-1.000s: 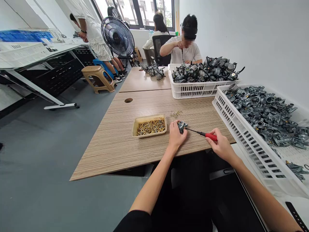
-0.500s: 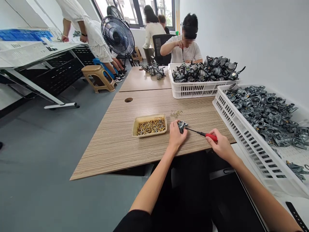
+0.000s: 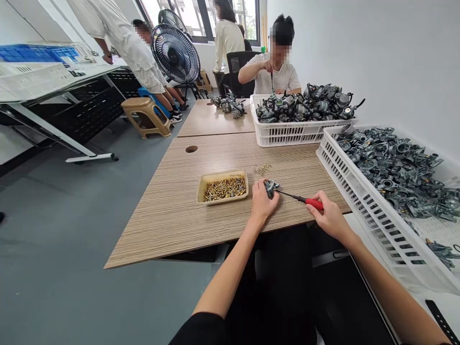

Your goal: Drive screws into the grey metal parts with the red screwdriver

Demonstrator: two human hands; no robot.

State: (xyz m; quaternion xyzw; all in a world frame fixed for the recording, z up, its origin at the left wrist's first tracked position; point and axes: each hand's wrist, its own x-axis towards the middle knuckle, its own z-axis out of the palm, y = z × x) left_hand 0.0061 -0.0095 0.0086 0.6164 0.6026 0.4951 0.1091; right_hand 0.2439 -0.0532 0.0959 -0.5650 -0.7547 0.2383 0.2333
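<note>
Straight ahead of the person's seat, taking twelve o'clock as directly forward, spreads a wood-grained table (image 3: 154, 220). At twelve, beyond it, sits a co-worker (image 3: 257, 74) in a white shirt, one hand gripping a thin upright tool. From one to three o'clock stretches a long white crate (image 3: 373, 218), slotted along its side and heaped with grey metal castings (image 3: 391, 167). A second, smaller-looking crate (image 3: 298, 135) stands just past twelve, between the person and the co-worker, piled with darker assemblies (image 3: 305, 105). A black fan (image 3: 175, 55) faces in from eleven.

Nearer, also at eleven, a shallow beige dish (image 3: 202, 182) holds many small brass-coloured screws (image 3: 225, 188). The red-handled screwdriver (image 3: 314, 203) is clasped in the right hand (image 3: 330, 218) at one o'clock, fingers closed round the handle, its shaft slanting leftward. At twelve, the left hand (image 3: 263, 203) pinches a small grey metal part (image 3: 270, 189) over the table, just right of the dish. The shaft reaches that part; exactly where the tip sits is too small to tell. Just beyond the part, slightly before twelve, lies a little scatter of loose screws (image 3: 262, 168).
</note>
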